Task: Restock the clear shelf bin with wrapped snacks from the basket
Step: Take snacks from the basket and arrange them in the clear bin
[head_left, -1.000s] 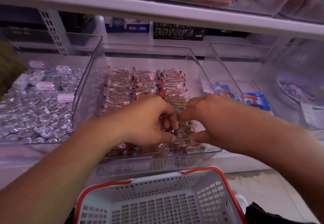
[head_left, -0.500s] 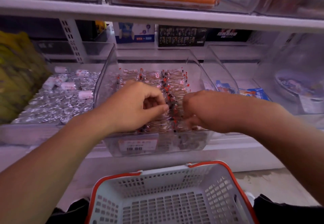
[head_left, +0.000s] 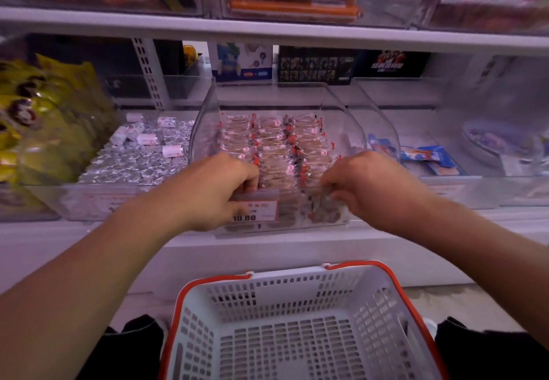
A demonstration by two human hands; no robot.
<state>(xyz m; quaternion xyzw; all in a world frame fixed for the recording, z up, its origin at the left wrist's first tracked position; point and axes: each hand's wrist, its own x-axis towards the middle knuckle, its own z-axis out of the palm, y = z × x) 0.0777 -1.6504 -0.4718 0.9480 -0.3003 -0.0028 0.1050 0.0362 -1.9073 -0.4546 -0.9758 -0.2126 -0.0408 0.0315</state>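
The clear shelf bin sits on the middle shelf, filled with rows of wrapped snacks in clear wrappers with red marks. My left hand grips the bin's front rim, its fingers hooked over the edge above the price label. At the front right corner my right hand has its fingers curled over the same rim, blurred. Below them the white basket with a red rim shows only its bare perforated bottom.
A bin of silver foil sweets stands to the left, with yellow packets beyond it. To the right lies a bin with blue wrapped packs. The upper shelf overhangs, carrying orange sausages and price tags.
Both hands have drawn back from among the snacks inside the bin to its front rim. My view has pulled back and risen, showing more of the basket and the upper shelf.
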